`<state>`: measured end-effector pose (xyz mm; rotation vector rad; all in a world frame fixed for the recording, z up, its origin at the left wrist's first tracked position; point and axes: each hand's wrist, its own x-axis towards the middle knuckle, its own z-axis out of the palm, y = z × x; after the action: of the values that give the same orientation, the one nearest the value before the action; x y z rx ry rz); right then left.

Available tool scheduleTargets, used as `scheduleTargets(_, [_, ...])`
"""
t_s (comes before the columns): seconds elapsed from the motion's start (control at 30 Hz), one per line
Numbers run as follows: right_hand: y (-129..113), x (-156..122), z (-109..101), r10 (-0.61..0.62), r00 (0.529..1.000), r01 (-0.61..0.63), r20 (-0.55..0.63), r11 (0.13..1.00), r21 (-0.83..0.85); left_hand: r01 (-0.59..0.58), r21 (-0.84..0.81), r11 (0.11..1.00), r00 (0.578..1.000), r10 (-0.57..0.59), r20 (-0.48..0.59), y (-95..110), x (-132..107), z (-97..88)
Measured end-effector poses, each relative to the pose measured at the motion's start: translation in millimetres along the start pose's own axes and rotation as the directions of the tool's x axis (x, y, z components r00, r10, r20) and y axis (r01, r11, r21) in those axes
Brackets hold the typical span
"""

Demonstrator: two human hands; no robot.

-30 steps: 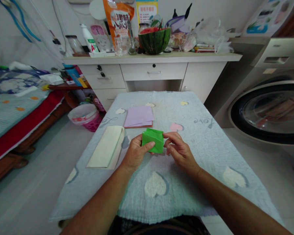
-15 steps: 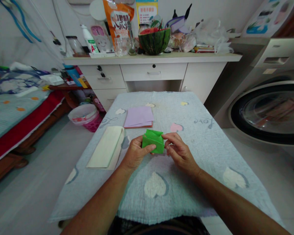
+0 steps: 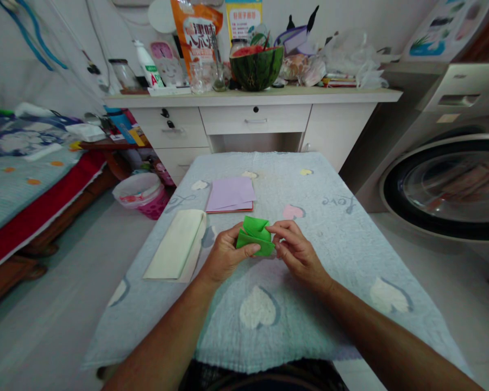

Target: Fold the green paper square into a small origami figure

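A folded green paper piece [image 3: 256,237] is held just above the cloth-covered table [image 3: 330,233], near its middle. My left hand [image 3: 226,252] grips its left side, thumb lying across the lower front edge. My right hand [image 3: 295,251] pinches its right edge between thumb and forefinger. The top of the green paper is partly spread apart, showing an inner fold. Its underside is hidden by my fingers.
A lilac sheet stack [image 3: 231,194] over a red sheet lies farther back on the table. A cream folded paper [image 3: 178,244] lies to the left. A pink bin [image 3: 140,194] stands on the floor left, a washing machine [image 3: 444,184] right, a cluttered desk [image 3: 252,100] behind.
The green paper has been pressed flatter and lower, and its top has spread apart. Both hands stay in the same place, fingers shifted slightly.
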<state>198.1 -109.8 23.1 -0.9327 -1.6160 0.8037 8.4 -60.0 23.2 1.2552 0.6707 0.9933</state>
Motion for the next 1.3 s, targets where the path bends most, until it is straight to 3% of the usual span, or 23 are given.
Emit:
scheduleTargets(0.47, [-1.9,-1.4,0.2,-0.003,0.999,0.003,-0.052,1.000,0.007,0.038,-0.101,0.994,0.997,-0.044,-0.063,-4.8,2.3,-0.7])
scheduleTargets(0.87, [-1.9,-1.1,0.2,-0.164,0.987,0.161,0.002,0.967,-0.195,0.065,-0.159,0.985,0.995,-0.077,-0.068,-2.4,1.0,1.2])
scheduleTargets(1.3, [-4.7,-1.5,0.1,-0.144,0.989,0.145,0.018,0.980,-0.136,0.063,-0.142,0.988,0.996,-0.072,-0.057,-1.4,0.5,0.6])
